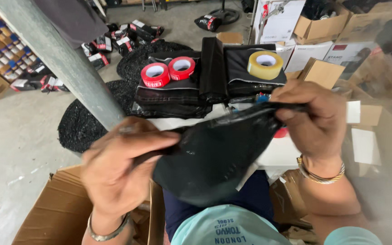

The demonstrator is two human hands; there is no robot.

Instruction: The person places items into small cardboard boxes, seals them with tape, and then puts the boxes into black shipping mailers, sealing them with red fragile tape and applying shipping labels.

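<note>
Fingers (159, 138) of both hands pinch black plastic bag (214, 159) edges, bag stretched between.

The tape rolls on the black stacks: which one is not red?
The tan, see-through roll, alone on the right stack of black bags. The two others are red and lie together on the left stack.

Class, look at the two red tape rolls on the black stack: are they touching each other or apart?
Touching. The head view shows the left red roll and the right red roll with rims meeting, no gap visible, atop the black stack.
</note>
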